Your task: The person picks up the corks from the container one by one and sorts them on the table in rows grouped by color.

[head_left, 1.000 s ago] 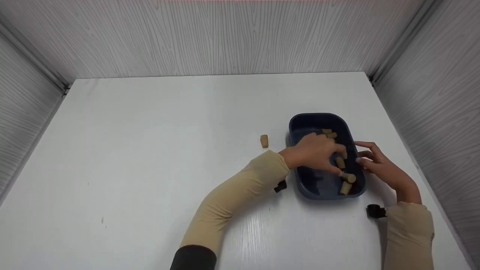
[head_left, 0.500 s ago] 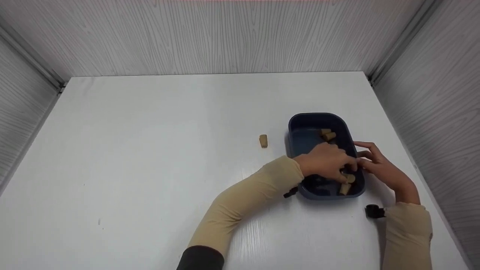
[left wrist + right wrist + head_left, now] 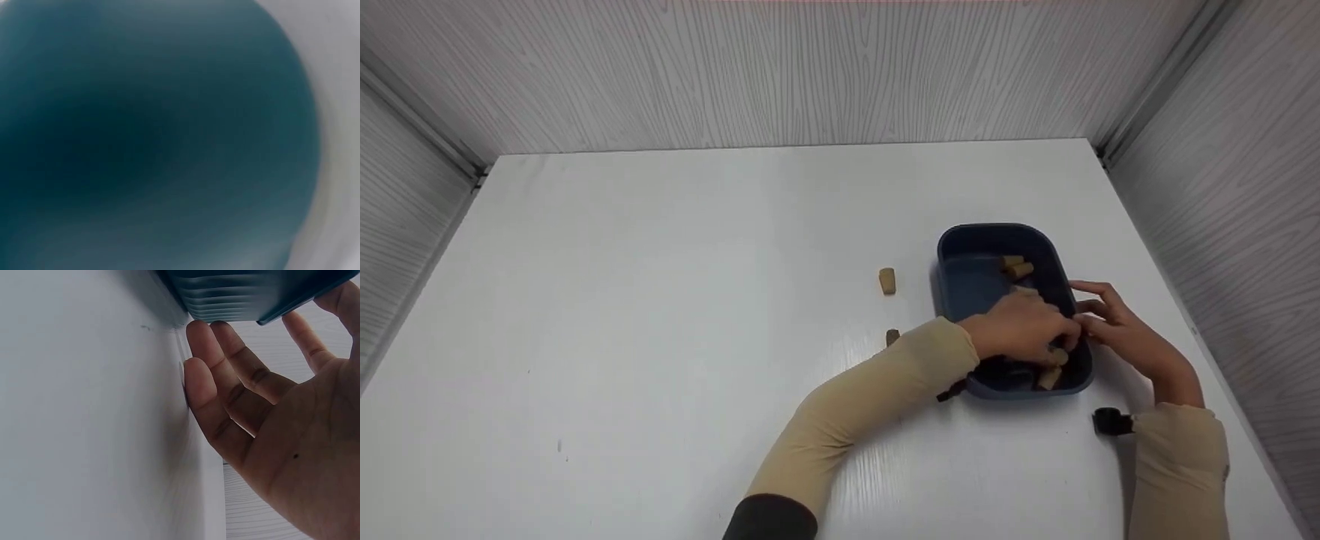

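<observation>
A dark blue rectangular tub point(image 3: 971, 292) stands at the right of the table with several tapered corks inside. My left hand point(image 3: 1024, 328) reaches down into it, fingers bent near the right wall. One cork point(image 3: 1059, 356) shows right beside the thumb, and another cork point(image 3: 1049, 377) lies just below. I cannot tell whether the fingers pinch a cork, as the hand covers them. My right hand point(image 3: 1132, 341) is at the tub's outer right side. In the right wrist view its fingers point(image 3: 199, 385) are loosely extended, tips by the ribbed wall, with the thumb at the rim.
Two corks lie outside on the white table: one cork point(image 3: 887, 281) left of the tub, another cork point(image 3: 892, 337) partly behind the left sleeve point(image 3: 877, 397). More corks point(image 3: 1020, 271) rest at the tub's far end. Grained panels point(image 3: 795, 75) enclose the table. The left wrist view is blurred blue.
My left hand has moved right and slightly nearer inside the tub, covering a cork that showed beneath it. The sleeve's shift uncovers a second cork on the table. My right hand stays put.
</observation>
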